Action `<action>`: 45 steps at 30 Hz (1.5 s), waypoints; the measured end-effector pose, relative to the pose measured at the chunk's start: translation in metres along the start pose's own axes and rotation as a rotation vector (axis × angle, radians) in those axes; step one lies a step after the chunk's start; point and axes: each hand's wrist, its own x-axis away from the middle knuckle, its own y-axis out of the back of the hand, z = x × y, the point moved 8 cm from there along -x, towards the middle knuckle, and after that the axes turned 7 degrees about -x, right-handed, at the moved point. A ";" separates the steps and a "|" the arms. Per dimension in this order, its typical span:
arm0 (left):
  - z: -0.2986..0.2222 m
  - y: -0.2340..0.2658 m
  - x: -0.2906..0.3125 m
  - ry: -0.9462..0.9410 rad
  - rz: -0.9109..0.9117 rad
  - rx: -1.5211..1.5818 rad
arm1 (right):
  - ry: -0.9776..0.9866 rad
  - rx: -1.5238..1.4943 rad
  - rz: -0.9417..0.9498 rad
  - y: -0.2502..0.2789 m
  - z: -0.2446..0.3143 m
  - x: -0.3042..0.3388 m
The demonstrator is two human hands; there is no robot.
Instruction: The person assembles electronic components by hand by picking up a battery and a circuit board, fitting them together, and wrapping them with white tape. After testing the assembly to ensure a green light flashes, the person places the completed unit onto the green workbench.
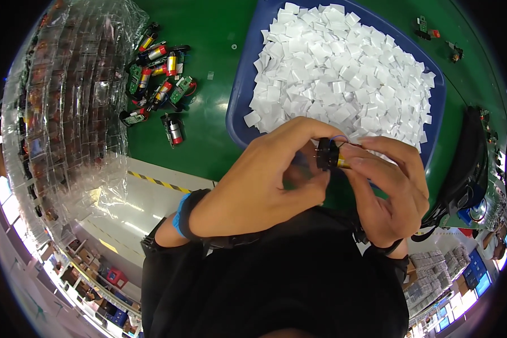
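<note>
Over the near edge of the tray, both hands are at a small battery assembly with a black end piece, thin metal pins, a fine wire and a yellow battery part. My right hand pinches its yellow end between thumb and fingers. My left hand curls around the black end, its index finger against the top; the thumb sits lower, and other fingertips are partly hidden and blurred. A blue tray heaped with small white square pieces lies just beyond the hands.
Several battery assemblies with green circuit boards lie in a loose pile at left on the green table. A stack of clear plastic blister trays stands at far left. Small parts lie far right, and a black bag-like item lies near right.
</note>
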 end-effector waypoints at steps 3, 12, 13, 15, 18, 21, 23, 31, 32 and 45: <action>-0.004 0.000 -0.001 -0.087 0.008 0.049 | 0.021 0.030 0.011 0.000 0.000 -0.003; 0.004 0.017 0.008 -0.051 -0.107 0.327 | -0.044 -0.115 -0.155 0.007 -0.001 -0.009; 0.003 0.018 0.010 -0.104 -0.128 0.356 | -0.134 -0.172 -0.101 0.008 -0.008 -0.002; 0.000 0.018 0.011 -0.156 -0.140 0.385 | -0.229 -0.225 -0.054 0.005 -0.015 0.004; -0.002 0.021 0.010 -0.203 -0.197 0.303 | -0.273 -0.417 -0.052 -0.009 -0.018 0.006; -0.004 0.019 0.010 -0.235 -0.173 0.217 | -0.304 -0.414 -0.098 -0.013 -0.021 0.007; -0.004 0.018 0.010 -0.252 -0.162 0.173 | -0.317 -0.414 -0.120 -0.012 -0.021 0.008; -0.041 0.015 0.024 -0.683 -0.373 -0.663 | -0.397 -0.515 -0.051 -0.017 -0.023 0.008; -0.043 0.014 0.024 -0.690 -0.381 -0.695 | -0.408 -0.548 -0.079 -0.018 -0.025 0.010; -0.038 0.016 0.001 -0.317 -0.279 -0.105 | -0.422 -0.486 -0.119 -0.006 -0.033 0.003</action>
